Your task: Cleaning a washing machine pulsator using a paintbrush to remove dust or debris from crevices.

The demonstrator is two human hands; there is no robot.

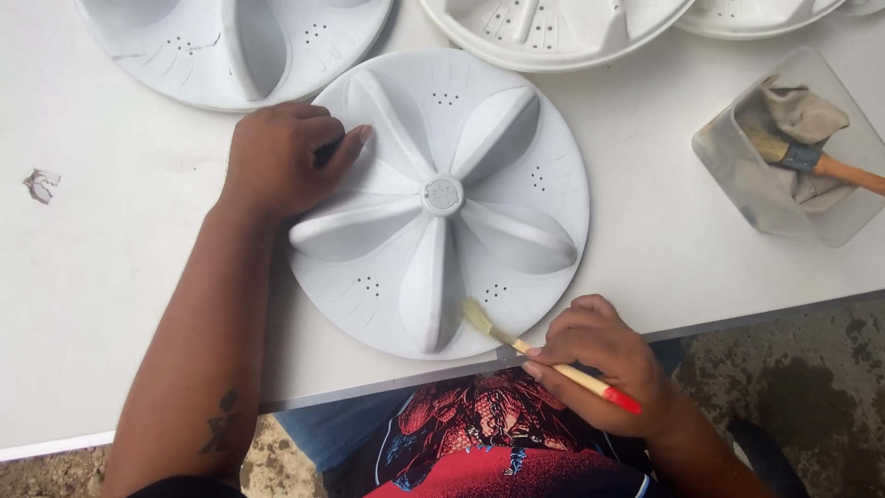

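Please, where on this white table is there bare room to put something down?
The widest bare patch of the table lies left of the left hand, holding only a paper scrap. A narrower one lies between the middle disc and the clear container. The far edge is crowded with other discs.

Other white ribbed discs along the far edge of the white table [111, 277] — one at top left [230, 46], one at top centre [553, 32], a third just showing at top right [765, 18]. Clear square tub [737, 175] on the right w/ a grey rag [807, 115] and a wood-handled brush [811, 159] in it. Torn paper scrap [41, 184] near the left edge — stained concrete floor [811, 387] below.
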